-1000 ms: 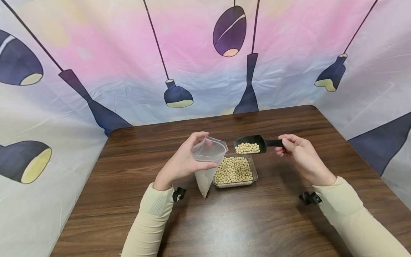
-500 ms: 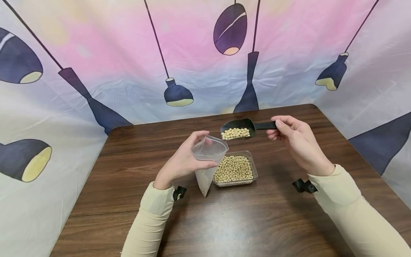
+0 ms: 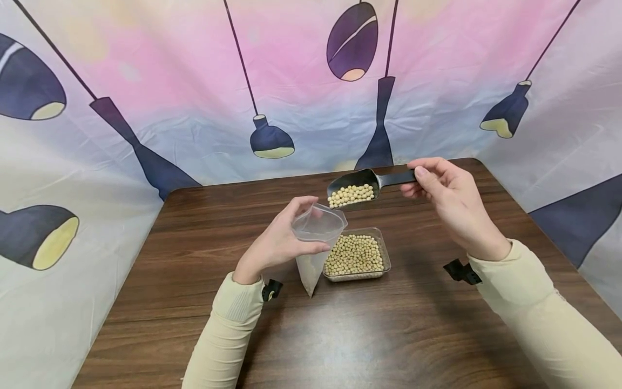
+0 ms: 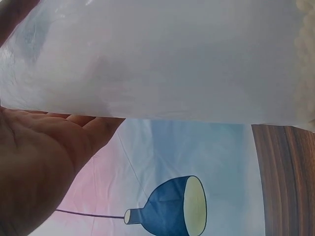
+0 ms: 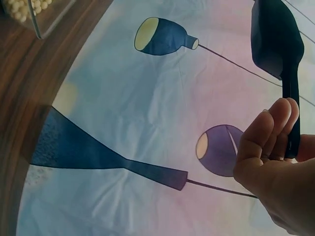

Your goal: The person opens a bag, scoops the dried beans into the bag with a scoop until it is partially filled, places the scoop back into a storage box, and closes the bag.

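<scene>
My left hand (image 3: 274, 246) holds a clear plastic bag (image 3: 310, 270) by its top, thumb and fingers curved around the spread mouth. In the left wrist view the bag (image 4: 162, 59) looks cloudy, with pale beans (image 4: 306, 54) in its lower part. My right hand (image 3: 459, 205) pinches the handle of a black scoop (image 3: 352, 178). Pale round soybeans (image 3: 352, 194) lie in the scoop, which is held above and slightly right of the bag's mouth. From the right wrist, the scoop's black underside (image 5: 275, 39) is visible.
A clear rectangular container (image 3: 357, 277) full of soybeans (image 3: 355, 254) stands on the brown wooden table (image 3: 209, 237), just right of the bag. Behind the table hangs a pastel cloth (image 3: 194, 81) printed with lamps.
My right hand has raised the loaded scoop and brought it left, from over the bean container to above the bag's mouth. The left hand and bag have hardly moved.
</scene>
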Available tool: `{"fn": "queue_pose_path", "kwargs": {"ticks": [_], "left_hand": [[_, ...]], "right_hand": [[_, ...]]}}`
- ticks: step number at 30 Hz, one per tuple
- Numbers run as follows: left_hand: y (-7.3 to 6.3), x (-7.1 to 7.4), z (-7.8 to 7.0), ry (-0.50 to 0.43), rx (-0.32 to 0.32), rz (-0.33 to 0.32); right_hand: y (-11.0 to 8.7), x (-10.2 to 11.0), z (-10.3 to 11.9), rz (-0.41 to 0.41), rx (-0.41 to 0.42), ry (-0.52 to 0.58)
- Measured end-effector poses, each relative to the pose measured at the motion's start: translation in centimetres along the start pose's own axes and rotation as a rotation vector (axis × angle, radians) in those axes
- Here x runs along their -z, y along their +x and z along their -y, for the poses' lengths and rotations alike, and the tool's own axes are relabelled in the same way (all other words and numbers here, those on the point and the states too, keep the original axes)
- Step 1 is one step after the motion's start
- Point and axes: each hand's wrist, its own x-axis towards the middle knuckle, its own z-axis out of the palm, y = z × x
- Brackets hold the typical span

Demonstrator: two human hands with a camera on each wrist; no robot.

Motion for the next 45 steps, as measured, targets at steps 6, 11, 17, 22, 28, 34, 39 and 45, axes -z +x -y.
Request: {"fn": "queue_pose_path", "kwargs": {"ticks": [6,11,17,22,28,34,39,45], "left_hand": [[0.1,-0.1,0.1,-0.007,-0.009,0.006],[0.2,0.0,-0.1,0.01,-0.009,0.009],[0.3,0.0,-0.2,0.016,-0.018,0.014],[0.3,0.1,-0.3,0.044,-0.007,0.011],[0.2,0.1,-0.3,0.045,0.009,0.012],[0.3,0.0,-0.2,-0.007,0.004,0.02],[0.3,0.0,-0.1,-0.001,-0.001,0.02],[0.1,0.1,-0.1,0.01,-0.003,0.011]], "right_hand": [[0.4,-0.2,0.8,-0.018,0.03,-0.032],[0.6,-0.2,1.2,-0.037,0.046,-0.103],[0.6,-0.3,1.8,-0.067,0.098,-0.225],[0.4,-0.7,2.3,-0.092,0.16,-0.368],[-0.2,-1.4,2.7,-0.111,0.254,-0.423],[-1.1,-1.9,3.2,-0.179,0.454,-0.583],[-2.0,-1.7,3.1,-0.233,0.506,-0.771],[-3.1,-1.9,-0.2,-0.045,0.358,-0.992]]}}
